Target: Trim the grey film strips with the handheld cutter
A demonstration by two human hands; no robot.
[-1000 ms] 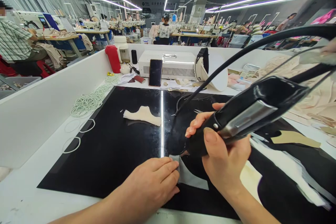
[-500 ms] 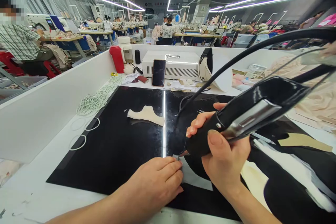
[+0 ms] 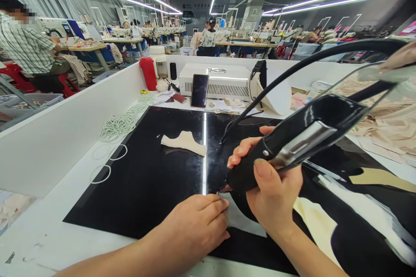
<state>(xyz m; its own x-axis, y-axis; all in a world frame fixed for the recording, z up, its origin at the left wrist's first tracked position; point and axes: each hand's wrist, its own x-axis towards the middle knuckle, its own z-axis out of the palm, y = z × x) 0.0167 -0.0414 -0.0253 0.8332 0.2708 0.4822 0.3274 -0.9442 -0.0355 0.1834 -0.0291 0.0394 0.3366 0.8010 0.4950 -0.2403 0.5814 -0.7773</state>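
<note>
My right hand (image 3: 269, 186) is wrapped round a thick black corded hand tool (image 3: 286, 138) with a silver lever along its side. The tool slants down to the left, and its narrow tip (image 3: 224, 189) is close to the fingertips of my left hand. My left hand (image 3: 203, 220) is closed at the edge of a grey fabric piece (image 3: 245, 218), pressing it on the black mat (image 3: 136, 199). Part of that fabric is hidden under my fingers. A cream fabric piece (image 3: 184, 142) lies farther back on the mat.
Pale green elastic cord (image 3: 118, 125) lies heaped at the left. A phone (image 3: 199, 91) leans on a white vented box (image 3: 216, 80) at the back, near a red cup (image 3: 148, 73). Fabric scraps (image 3: 315, 225) lie to the right, under the tool's cable (image 3: 292, 71).
The tool and my right hand have shifted slightly left, bringing the tip over the left fingertips' edge. My left hand keeps its hold on the grey fabric. The camera view has turned a little.
</note>
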